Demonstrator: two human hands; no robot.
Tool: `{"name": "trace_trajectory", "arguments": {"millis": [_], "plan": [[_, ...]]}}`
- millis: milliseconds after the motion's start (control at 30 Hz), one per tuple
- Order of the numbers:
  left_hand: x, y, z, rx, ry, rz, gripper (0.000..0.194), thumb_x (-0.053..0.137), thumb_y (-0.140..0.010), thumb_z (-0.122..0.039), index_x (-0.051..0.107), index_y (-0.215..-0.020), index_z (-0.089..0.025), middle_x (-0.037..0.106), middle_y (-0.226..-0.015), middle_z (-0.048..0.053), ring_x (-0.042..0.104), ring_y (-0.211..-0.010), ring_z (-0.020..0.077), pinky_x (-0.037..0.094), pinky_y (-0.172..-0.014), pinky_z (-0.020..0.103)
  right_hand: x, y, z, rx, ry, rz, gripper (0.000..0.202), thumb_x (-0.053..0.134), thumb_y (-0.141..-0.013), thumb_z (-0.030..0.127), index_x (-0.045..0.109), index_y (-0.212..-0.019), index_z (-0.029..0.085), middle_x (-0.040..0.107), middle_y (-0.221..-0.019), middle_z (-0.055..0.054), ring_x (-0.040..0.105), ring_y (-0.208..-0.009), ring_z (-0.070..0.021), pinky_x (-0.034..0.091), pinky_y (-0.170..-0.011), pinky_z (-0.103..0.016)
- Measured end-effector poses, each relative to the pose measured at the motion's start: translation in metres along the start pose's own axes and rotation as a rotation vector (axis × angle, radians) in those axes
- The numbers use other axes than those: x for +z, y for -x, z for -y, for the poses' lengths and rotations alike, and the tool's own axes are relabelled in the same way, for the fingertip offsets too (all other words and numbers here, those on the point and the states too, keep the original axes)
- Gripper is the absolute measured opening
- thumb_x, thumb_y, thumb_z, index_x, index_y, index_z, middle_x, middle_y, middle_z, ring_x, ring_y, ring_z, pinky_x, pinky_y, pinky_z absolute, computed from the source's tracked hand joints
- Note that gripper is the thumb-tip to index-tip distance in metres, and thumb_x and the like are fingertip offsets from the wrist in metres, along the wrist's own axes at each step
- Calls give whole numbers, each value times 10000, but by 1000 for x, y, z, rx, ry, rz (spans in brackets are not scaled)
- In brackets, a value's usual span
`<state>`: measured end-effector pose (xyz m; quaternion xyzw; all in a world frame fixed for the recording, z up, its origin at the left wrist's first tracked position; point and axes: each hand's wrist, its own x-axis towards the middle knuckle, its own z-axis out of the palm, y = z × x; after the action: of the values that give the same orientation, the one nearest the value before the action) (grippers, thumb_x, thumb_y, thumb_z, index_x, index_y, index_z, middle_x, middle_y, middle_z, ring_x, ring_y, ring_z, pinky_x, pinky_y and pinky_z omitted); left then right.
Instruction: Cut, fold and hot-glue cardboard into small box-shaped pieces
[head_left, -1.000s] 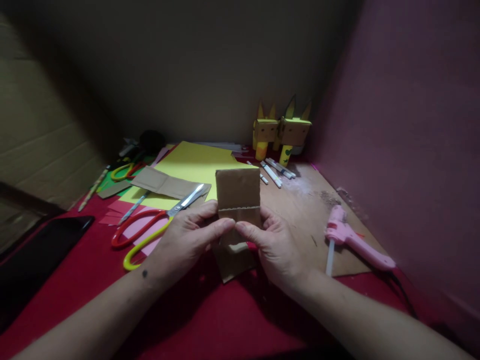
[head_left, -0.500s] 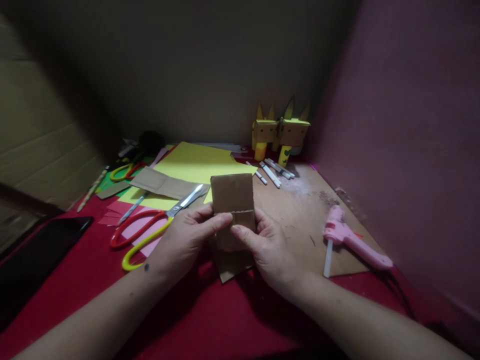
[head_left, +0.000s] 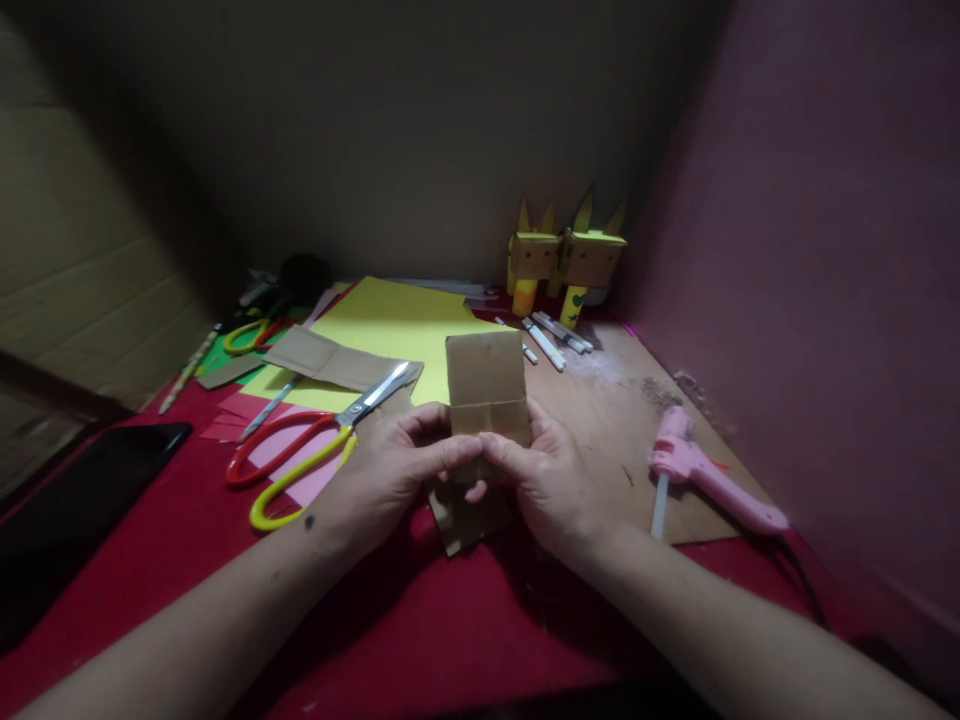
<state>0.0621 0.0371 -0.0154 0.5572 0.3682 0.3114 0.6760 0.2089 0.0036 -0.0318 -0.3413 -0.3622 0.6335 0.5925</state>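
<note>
A creased brown cardboard piece (head_left: 486,370) is held upright at the centre, above the red cloth. My left hand (head_left: 401,465) grips its left side, thumb across the front. My right hand (head_left: 544,475) grips the right side, and the two thumb tips meet near its lower part. Below the hands lies another brown cardboard part (head_left: 465,518); whether it joins the held piece I cannot tell. Large scissors (head_left: 304,425) with red and yellow handles rest left of my left hand, their blades over a cardboard strip (head_left: 322,360).
Yellow paper (head_left: 390,315) lies behind, with white markers (head_left: 544,342) to its right. Two cardboard-headed figures (head_left: 534,258) stand at the back. A pink glue gun (head_left: 705,470) rests on a cardboard sheet (head_left: 600,430) at right. At left lies a black phone (head_left: 90,510).
The held cardboard has shifted slightly right and up in view, and its upper part looks flatter. Both thumbs now meet lower on it, with a fingertip showing below them.
</note>
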Motion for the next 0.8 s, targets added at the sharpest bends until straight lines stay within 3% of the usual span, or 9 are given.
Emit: {"name": "trace_trajectory", "arguments": {"millis": [67,200,400,533,667,800], "plan": [[1,1,-2,-5,-32,-9,254,705,-809,-355,662,-956,-153,693,-729,40,629,-592,157,504,-551,259,-2,0,-1,32,-10,-23,302,697,-752,240,577,-1028,217,684,-780,20,619,-528,-100,512,-460,-198],[7,2,-5,70,-69,-56,267,707,-790,-286,644,-1022,-170,708,-895,36,661,-779,170,541,-734,286,-4,2,2,1,85,-46,237,656,-833,367,613,-1004,208,694,-870,-14,649,-667,-121,515,-547,-212],[14,3,-5,-38,-172,-15,171,694,-737,-252,628,-851,-143,600,-628,-25,507,-518,96,420,-486,209,-1,8,9,-119,139,-58,219,622,-879,408,584,-996,227,700,-938,-28,680,-798,-166,557,-696,-300],[15,5,-4,-14,-93,8,154,718,-707,-253,621,-773,-152,592,-626,-21,526,-564,102,437,-547,214,1,9,6,-142,69,-37,192,609,-896,388,591,-999,226,710,-926,-27,688,-792,-173,564,-706,-323],[18,9,-2,14,-65,-37,190,725,-709,-290,647,-835,-171,617,-674,-10,536,-590,122,441,-553,235,1,7,7,-144,13,2,165,613,-895,363,614,-966,215,715,-899,-28,694,-811,-180,560,-739,-334],[20,10,-3,129,-180,-105,169,709,-733,-294,676,-851,-178,681,-839,33,613,-805,190,491,-722,281,-1,4,12,-102,33,48,182,630,-876,379,617,-954,215,710,-937,-28,688,-846,-178,547,-793,-334]]}}
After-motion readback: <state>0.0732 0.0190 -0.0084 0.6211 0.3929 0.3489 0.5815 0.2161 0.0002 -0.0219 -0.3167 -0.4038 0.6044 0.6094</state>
